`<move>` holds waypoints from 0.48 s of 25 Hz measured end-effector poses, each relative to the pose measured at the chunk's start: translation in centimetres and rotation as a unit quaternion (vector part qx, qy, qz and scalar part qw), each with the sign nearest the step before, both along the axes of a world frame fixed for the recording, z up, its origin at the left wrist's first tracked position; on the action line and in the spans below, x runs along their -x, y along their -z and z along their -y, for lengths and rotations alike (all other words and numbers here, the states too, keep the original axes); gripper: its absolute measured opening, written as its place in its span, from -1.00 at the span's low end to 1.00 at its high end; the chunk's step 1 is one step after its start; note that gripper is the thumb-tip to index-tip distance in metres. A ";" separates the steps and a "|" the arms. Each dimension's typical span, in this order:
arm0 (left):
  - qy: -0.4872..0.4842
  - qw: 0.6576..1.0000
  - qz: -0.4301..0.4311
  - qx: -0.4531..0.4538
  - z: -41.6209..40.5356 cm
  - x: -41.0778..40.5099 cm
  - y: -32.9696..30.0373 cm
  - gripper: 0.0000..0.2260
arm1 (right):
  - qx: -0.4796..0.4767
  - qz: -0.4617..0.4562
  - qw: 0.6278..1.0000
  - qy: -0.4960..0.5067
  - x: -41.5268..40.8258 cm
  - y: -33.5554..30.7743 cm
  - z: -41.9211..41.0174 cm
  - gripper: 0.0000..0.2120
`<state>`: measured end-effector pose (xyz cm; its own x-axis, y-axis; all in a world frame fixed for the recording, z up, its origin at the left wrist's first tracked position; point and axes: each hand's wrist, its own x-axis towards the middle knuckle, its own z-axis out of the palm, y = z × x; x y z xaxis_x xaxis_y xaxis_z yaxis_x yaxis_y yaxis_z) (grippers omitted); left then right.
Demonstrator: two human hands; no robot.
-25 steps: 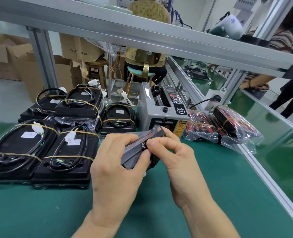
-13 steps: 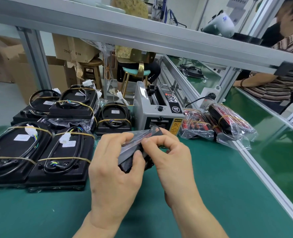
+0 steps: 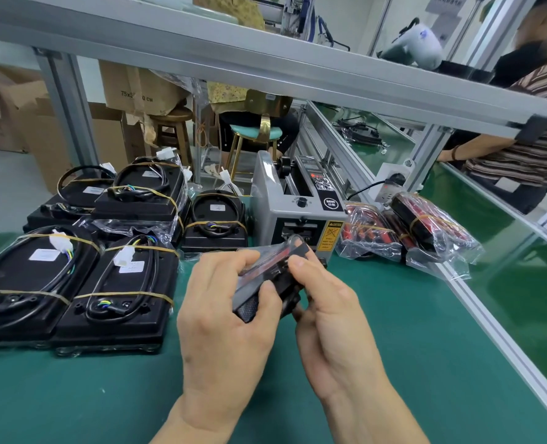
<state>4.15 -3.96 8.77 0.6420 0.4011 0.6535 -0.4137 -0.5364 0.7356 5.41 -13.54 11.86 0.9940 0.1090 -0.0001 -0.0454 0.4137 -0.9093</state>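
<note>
Right hand [image 3: 333, 318] shifted lower round bagged part [image 3: 262, 277]; left hand [image 3: 224, 318] clasps it too; underside hidden.

A cardboard box [image 3: 137, 88] behind the bench reads "75x3…0 CM", partly hidden, and a yellow label [image 3: 329, 236] on the grey machine [image 3: 267, 200] is headed "CAUTION"; its smaller print is illegible.

Bagged black part [image 3: 251, 308]: partly covered by the left hand [image 3: 224, 325] and right hand [image 3: 333, 318]; its kind cannot be told.
Tape dispenser [image 3: 294, 203]: lower front hidden behind the bagged black part.
Black housing [image 3: 15, 283]: cut off by the left edge.
White label [image 3: 43, 254]: print too small to be read.
</note>
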 end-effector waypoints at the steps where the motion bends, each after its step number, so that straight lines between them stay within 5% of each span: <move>1: -0.001 1.000 0.000 0.001 0.0 0.0 0.0 -0.77 | 0.001 0.003 1.000 -0.005 0.1 -0.1 0.2 -0.87; 12: 0.000 1.000 -0.002 0.023 -0.2 0.1 -0.1 -0.75 | 0.111 0.011 0.994 0.017 -0.7 0.6 0.4 -0.82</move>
